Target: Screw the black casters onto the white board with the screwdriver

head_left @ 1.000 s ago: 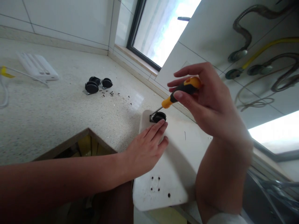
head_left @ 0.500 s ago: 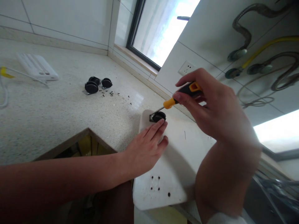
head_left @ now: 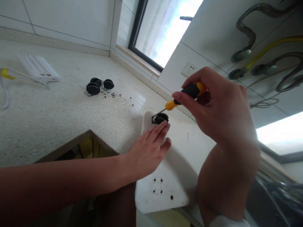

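Yellow and black, the screwdriver (head_left: 194, 90) is what I pick out first in the head view, its handle grasped between the thumb and fingers of the right hand (head_left: 220, 108). Its shaft slants down to the left, and the tip meets the metal mount of a black caster (head_left: 162, 118); whether it sits in a screw head is too small for me to tell. That caster is on the far end of a white board (head_left: 148, 203), which lies on the speckled bench (head_left: 61, 123). I see the left hand (head_left: 150, 153) palm down over the board, gripping nothing, its fingers stretched out and their tips touching the near side of the caster. At the board's near end I can make out four small holes (head_left: 157, 186) and a larger one to their right. Farther off to the left, three loose casters (head_left: 93, 88) sit close together, with small dark screws (head_left: 113, 94) scattered just right of them. At far left I have a white slotted device (head_left: 39, 67) beside a white cable (head_left: 26, 75).
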Motion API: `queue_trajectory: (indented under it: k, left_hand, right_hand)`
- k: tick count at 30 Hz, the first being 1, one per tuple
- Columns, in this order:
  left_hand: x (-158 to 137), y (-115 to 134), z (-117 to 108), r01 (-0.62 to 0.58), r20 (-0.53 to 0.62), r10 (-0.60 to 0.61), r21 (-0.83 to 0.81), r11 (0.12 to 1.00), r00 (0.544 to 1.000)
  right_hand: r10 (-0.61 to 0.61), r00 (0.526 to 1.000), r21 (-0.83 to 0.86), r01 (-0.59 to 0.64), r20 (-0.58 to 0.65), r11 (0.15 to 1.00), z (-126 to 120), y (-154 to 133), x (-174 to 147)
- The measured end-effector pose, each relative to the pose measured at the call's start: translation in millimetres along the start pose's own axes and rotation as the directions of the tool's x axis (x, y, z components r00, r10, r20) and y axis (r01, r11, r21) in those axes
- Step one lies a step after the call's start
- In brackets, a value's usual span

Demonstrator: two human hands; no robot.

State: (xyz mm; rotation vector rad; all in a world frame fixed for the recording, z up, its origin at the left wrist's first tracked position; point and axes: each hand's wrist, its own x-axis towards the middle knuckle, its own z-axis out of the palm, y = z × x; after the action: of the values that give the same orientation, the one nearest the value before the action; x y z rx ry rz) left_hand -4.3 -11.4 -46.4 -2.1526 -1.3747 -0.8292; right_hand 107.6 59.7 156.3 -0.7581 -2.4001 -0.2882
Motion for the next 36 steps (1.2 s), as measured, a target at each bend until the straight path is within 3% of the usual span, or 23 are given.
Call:
queue_trajectory:
  k: [3,6,9,13,15,19,21,23,24,25,27,30,33,34,36]
  left_hand:
    - [-0.5,-0.2,1.6,-0.011,0.000,0.011,0.008,1.000,1.000]
    - [-0.9,-0.3,2.4,-0.012,-0.007,0.012,0.012,1.000,1.000]
    - [-0.9,-0.1,2.2,-0.005,-0.003,0.005,0.009,1.000,1.000]
    - [-0.6,0.3,2.0,0.005,0.000,-0.005,0.000,1.000,1.000]
    - [-0.5,0.2,2.0,0.002,0.000,-0.002,-0.001,1.000,1.000]
    - [-0.8,-0.7,1.3,0.002,0.006,-0.002,-0.005,1.000,1.000]
    - [-1.4,-1.4,0.9,0.005,0.006,-0.005,-0.006,1.000,1.000]
    - [-2.2,-1.5,0.8,0.005,0.005,-0.005,-0.003,1.000,1.000]
    - [-2.7,-1.3,0.7,0.002,0.005,-0.002,-0.003,1.000,1.000]
    - [-3.0,-1.0,0.5,0.000,0.005,0.000,-0.003,1.000,1.000]
    - [-2.6,-1.2,-1.0,0.003,0.001,-0.003,-0.005,1.000,1.000]
    - [3.0,-10.8,-6.6,-0.009,-0.043,0.007,-0.059,0.998,0.999]
    - [14.2,-42.9,-10.7,-0.059,-0.180,0.019,-0.220,0.974,0.984]
    - [18.0,-59.0,-9.5,-0.023,-0.207,-0.035,-0.272,0.962,0.978]
    - [23.0,-96.1,-1.4,0.206,-0.164,-0.258,-0.280,0.938,0.952]
  right_hand:
    - [0.000,0.999,-0.170,-0.008,-0.046,0.985,6.7,-12.3,-0.8]
    - [0.012,0.996,-0.181,-0.029,-0.090,0.983,9.4,-13.4,-0.6]
    - [-0.039,0.999,-0.004,0.039,-0.007,0.999,4.3,-3.7,-0.6]
    - [-0.145,0.976,0.299,0.092,0.160,0.950,-3.8,4.6,-2.3]
    - [-0.118,0.988,0.249,0.090,0.099,0.964,0.2,0.6,-2.3]
    - [-0.039,0.979,0.103,0.060,-0.199,0.993,23.0,-10.6,3.5]
    - [-0.016,0.965,0.123,0.050,-0.262,0.991,33.2,-5.9,10.0]
    - [0.074,0.951,0.246,0.002,-0.299,0.969,40.4,10.5,18.5]
    - [0.148,0.936,0.342,-0.031,-0.321,0.939,44.3,22.6,23.2]
    - [0.278,0.893,0.513,-0.063,-0.353,0.856,49.6,36.4,27.7]
    - [0.441,0.825,0.680,-0.096,-0.354,0.727,67.1,65.0,35.2]
    - [0.647,0.737,0.839,-0.214,-0.197,0.500,111.8,97.8,37.1]
    - [0.745,0.666,0.896,-0.350,0.033,0.273,160.4,110.9,29.2]
    - [0.763,0.640,0.900,-0.380,0.090,0.212,172.6,112.3,26.1]
    - [0.786,0.595,0.903,-0.413,0.169,0.118,187.6,113.4,21.4]
